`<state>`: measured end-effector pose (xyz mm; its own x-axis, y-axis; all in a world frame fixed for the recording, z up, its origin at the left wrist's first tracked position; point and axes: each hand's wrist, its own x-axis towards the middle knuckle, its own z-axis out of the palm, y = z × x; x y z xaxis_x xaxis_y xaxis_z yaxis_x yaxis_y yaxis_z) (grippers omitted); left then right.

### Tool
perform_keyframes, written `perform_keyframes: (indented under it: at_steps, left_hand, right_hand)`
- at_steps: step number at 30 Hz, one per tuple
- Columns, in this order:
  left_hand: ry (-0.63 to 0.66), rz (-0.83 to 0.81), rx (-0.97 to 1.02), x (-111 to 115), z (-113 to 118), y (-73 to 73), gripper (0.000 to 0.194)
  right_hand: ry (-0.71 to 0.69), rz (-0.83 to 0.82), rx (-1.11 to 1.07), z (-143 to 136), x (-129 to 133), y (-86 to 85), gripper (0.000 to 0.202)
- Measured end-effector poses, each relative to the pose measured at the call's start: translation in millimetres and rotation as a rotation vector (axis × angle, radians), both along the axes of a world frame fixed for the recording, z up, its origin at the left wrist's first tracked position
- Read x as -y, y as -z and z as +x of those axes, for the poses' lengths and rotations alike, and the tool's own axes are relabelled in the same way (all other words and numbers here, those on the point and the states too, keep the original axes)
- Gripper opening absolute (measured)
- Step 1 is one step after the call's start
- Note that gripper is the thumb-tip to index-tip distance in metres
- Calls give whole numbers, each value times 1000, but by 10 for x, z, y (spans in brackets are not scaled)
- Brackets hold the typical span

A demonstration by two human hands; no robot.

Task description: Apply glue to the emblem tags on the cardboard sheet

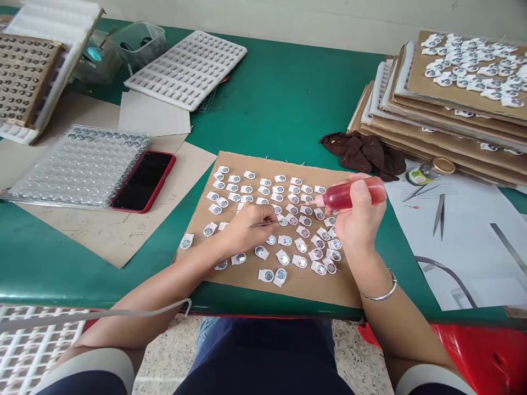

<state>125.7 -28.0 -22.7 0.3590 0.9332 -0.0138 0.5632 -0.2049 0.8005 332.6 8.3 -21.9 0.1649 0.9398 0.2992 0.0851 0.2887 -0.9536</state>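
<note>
My right hand (360,222) is closed around a squeeze bottle (343,195) of red liquid, tilted so its narrow nozzle points left and down over the small parts. My left hand (253,225) pinches thin metal tweezers (261,224), whose tips are at one of the parts near the middle of the board. Many small round silvery parts on white paper tabs (280,274) lie in loose rows on a brown cardboard sheet (247,277). Several parts near the nozzle look pinkish. My left hand hides some of the parts beneath it.
A phone (144,181) and a clear blister tray (78,164) lie left. White foam trays (187,68) and plastic tubs (140,44) stand behind. At right are a brown cloth (364,153), a glass jar (428,171), spare tweezers (439,216) and stacked cardboard sheets (461,118).
</note>
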Motion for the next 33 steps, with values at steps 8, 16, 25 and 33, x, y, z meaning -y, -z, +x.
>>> perform_keyframes:
  at_steps: [8,16,25,33]
  left_hand:
    - [132,133,-25,44,22,-7,17]
    - [238,460,-343,274,112,101,15]
    - [244,704,-503,376,241,172,20]
    - [258,727,-533,373,253,139,19]
  right_hand:
    - [-28,-21,22,-36,-10,58,22]
    - [-49,21,354,-218,85,20,22]
    - [-89,45,459,-275,102,78,20]
    - [-123,28,451,-279,103,120,21]
